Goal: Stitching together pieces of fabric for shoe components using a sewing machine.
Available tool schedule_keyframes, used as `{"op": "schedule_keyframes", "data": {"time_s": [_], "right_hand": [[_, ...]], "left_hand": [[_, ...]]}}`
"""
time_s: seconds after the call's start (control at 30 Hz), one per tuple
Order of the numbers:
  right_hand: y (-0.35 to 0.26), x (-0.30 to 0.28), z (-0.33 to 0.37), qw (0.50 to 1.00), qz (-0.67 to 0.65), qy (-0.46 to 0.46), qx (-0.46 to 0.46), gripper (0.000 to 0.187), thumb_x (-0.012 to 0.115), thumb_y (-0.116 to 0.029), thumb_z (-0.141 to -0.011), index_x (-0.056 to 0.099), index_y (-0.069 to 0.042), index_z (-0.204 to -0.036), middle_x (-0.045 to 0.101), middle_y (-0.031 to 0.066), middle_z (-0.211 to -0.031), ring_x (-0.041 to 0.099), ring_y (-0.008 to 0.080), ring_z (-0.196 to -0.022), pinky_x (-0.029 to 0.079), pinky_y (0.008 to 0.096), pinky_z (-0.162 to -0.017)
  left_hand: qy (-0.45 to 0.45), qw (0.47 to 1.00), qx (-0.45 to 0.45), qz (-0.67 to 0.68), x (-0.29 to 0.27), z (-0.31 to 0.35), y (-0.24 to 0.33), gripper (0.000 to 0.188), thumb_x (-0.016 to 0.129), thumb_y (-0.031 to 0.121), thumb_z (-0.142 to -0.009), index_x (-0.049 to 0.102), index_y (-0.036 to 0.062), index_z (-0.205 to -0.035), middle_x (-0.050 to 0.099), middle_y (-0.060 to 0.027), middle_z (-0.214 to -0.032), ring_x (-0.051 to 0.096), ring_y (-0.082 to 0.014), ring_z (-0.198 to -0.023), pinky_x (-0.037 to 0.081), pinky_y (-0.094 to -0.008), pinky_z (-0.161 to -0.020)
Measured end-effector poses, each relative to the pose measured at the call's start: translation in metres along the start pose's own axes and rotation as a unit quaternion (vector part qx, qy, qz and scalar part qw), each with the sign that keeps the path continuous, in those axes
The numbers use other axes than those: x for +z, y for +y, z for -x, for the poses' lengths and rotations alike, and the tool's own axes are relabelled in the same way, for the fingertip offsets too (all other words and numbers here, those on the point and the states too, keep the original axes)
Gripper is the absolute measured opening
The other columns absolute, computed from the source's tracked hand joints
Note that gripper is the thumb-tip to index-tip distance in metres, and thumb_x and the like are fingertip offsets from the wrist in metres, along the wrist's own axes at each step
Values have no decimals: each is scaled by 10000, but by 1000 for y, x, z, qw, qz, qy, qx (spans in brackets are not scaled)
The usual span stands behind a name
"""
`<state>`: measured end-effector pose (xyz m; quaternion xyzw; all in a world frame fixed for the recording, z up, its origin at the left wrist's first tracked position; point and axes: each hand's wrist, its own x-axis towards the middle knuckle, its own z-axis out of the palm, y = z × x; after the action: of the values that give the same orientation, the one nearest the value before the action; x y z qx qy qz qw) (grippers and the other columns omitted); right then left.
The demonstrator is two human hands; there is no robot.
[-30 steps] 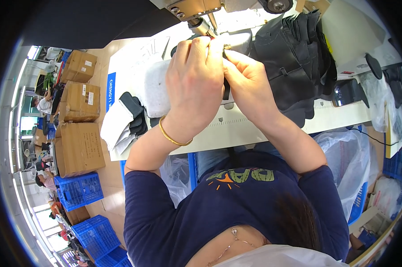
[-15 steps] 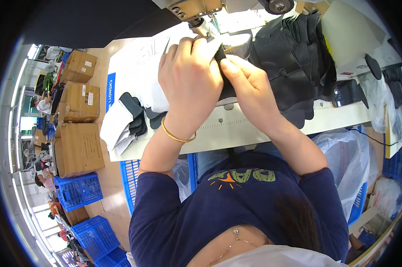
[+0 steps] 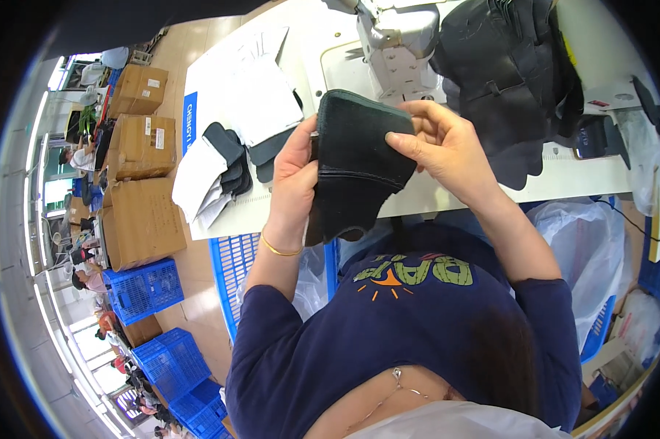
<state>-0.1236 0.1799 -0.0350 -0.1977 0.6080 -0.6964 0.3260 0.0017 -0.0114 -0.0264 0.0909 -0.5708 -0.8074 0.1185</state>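
A black stitched piece [image 3: 359, 154], of fabric or leather, is held up in front of the sewing machine [image 3: 403, 62]. Its upper part has a rounded edge, and a seam crosses its middle. My left hand [image 3: 293, 179] grips its left edge, some fingers hidden behind it. On the upper right edge, my right hand [image 3: 453, 150] pinches it with the thumb lying on the face. To the right rests a thick pile of black pieces [image 3: 505, 88]. White-and-black pieces [image 3: 204, 179] lie fanned at the table's left end, beside a white-topped pile [image 3: 260, 106].
The white table [image 3: 425, 205] has a ruler strip along its near edge. Below it are a blue basket [image 3: 226, 282] and a bag-lined bin [image 3: 575, 241]. Cardboard boxes [image 3: 143, 223] and blue crates [image 3: 143, 289] stand on the left floor; people sit farther off.
Both hands have come back from the machine toward me and moved apart. The black piece, mostly hidden before, is now spread open between them, and the machine head shows more fully.
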Motion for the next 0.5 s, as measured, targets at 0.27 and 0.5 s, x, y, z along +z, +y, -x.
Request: {"op": "schedule_keyframes", "data": {"time_s": [0.27, 0.5], "right_hand": [[3, 3, 7, 998, -1, 62, -25, 297, 774, -64, -859, 592, 48, -1064, 684, 59, -920, 648, 55, -822, 529, 198, -699], [10, 3, 8, 995, 10, 86, -40, 242, 768, -58, -859, 600, 35, -1006, 672, 43, -860, 621, 41, -764, 516, 194, -663]], "left_hand": [[5, 998, -38, 49, 5, 7, -7, 541, 400, -82, -889, 448, -61, -1428, 638, -162, -1273, 636, -175, -1127, 502, -282, -967], [23, 998, -41, 52, 13, 11, -4, 486, 370, 5, -953, 434, -88, -1425, 623, -179, -1293, 630, -192, -1144, 490, -286, -987]]}}
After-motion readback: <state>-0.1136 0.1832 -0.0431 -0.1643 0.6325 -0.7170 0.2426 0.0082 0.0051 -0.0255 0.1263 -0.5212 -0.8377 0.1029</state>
